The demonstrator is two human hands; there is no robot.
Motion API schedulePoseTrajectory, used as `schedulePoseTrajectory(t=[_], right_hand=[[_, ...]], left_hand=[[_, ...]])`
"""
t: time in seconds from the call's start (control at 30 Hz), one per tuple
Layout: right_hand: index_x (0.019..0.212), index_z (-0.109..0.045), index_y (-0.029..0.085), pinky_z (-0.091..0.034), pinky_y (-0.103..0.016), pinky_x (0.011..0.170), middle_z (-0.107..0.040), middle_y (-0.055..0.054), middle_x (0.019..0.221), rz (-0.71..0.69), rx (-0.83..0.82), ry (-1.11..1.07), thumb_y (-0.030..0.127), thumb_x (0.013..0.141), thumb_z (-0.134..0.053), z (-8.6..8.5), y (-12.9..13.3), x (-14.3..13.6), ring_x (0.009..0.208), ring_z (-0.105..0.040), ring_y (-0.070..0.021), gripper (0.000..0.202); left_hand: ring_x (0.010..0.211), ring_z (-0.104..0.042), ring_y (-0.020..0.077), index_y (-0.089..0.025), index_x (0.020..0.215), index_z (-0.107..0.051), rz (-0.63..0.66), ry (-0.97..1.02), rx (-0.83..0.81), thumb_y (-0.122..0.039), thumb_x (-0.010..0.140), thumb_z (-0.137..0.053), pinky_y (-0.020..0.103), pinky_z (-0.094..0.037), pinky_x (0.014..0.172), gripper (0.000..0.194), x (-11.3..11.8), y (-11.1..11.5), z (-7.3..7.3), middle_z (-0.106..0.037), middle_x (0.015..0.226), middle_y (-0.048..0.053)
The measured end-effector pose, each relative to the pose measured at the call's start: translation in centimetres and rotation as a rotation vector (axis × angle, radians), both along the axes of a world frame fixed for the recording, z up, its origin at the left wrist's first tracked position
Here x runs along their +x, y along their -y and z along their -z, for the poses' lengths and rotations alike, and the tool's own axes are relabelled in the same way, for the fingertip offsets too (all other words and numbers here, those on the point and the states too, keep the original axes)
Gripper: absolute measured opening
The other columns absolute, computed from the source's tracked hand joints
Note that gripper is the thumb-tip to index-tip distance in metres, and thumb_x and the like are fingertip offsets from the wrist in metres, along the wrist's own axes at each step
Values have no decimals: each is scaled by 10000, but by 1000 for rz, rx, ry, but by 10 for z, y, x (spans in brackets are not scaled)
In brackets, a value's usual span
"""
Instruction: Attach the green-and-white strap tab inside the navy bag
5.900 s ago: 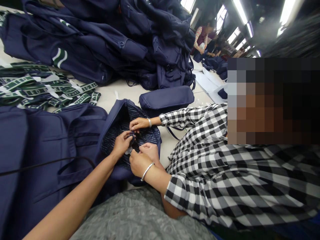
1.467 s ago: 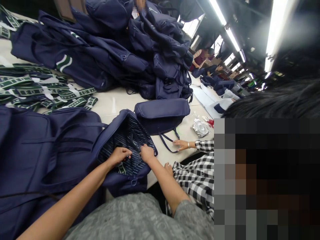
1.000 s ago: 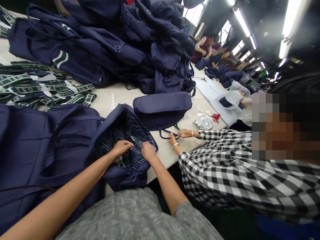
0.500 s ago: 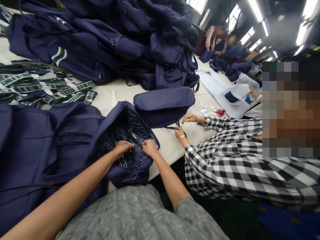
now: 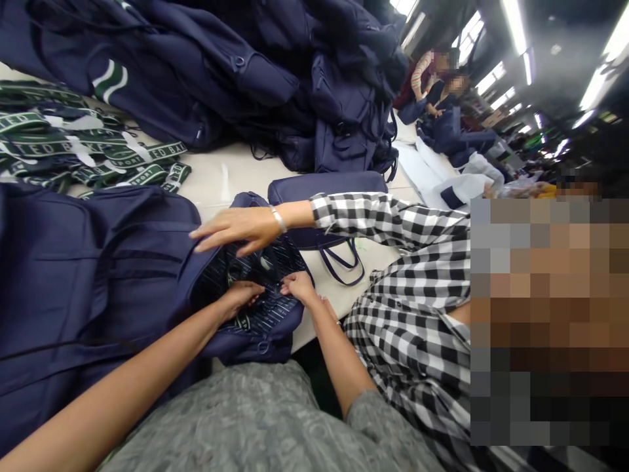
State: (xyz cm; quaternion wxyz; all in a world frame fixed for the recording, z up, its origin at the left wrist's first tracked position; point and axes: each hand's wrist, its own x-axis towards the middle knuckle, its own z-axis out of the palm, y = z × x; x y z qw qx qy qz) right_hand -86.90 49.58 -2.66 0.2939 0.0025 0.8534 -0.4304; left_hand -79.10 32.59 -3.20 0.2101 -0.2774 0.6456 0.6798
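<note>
The open navy bag [image 5: 246,288] lies in the middle of the frame, directly in front of the two hands, with its long axis going from lower right to upper left. The left hand [image 5: 239,296] and right hand [image 5: 299,286] rest close together inside, fingers curled on the striped lining [image 5: 272,308]; a firm grip cannot be confirmed. A co-worker's hand [image 5: 236,228] reaches flat just above them.

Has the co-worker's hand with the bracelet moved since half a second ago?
Yes. The co-worker's hand left the strap beside the closed pouch and now reaches left over the open bag.
</note>
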Motion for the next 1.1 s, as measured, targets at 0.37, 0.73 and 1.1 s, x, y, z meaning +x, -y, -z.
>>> schedulePoseTrajectory(t=[0.37, 0.73, 1.1], right_hand=[[924, -658, 115, -577, -277, 654, -678, 11, 733, 35, -15, 6, 288, 947, -597, 10, 0, -1, 627, -658, -106, 185], [994, -701, 182, -523, -231, 818, -749, -42, 878, 115, 38, -193, 119, 821, -565, -17, -4, 27, 838, -709, -147, 229], [764, -694, 121, -545, -204, 561, -647, -13, 524, 109, -231, 146, 247, 889, -597, -15, 29, 42, 515, -658, -125, 202]], left_hand=[[537, -498, 87, -132, 777, -584, -7, -3, -19, -311, 898, -628, 226, -457, 515, 220, 0, -10, 7, -544, 668, -38], [572, -533, 92, -125, 809, -597, -53, 25, 44, -288, 896, -631, 229, -481, 531, 187, 3, 3, 8, -574, 709, -24], [580, -569, 107, -126, 792, -628, -4, -122, 47, -265, 886, -646, 257, -505, 588, 170, 6, 5, -1, -604, 668, -29]])
